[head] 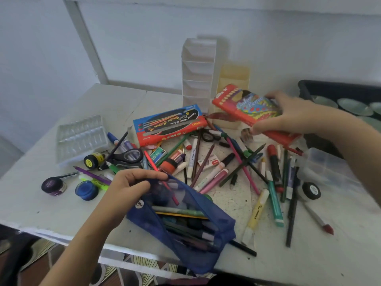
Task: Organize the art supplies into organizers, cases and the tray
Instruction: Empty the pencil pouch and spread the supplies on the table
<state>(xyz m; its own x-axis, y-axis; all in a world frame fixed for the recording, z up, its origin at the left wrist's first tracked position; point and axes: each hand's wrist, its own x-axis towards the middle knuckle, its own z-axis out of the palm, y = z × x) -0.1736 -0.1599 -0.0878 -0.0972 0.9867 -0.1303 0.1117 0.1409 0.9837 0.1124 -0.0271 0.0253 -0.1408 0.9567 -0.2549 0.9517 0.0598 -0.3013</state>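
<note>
A white table (pixel 51 203) is strewn at its middle with a pile of pens and pencils (pixel 214 174). A tall white tiered organizer (pixel 199 73) is stood at the far edge. A partly filled blue mesh pencil case (pixel 206 244) is laid at the near edge, its open rim pinched by the left hand (pixel 127 188). A red coloured-pencil box (pixel 247 109) is gripped by the right hand (pixel 292 112), raised above the pile. Black scissors (pixel 127 157) are seen left of the pile.

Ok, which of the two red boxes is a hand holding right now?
The colour pencil box, gripped by the right hand. The other red box, with the black-and-blue front, lies untouched on the table.
</note>
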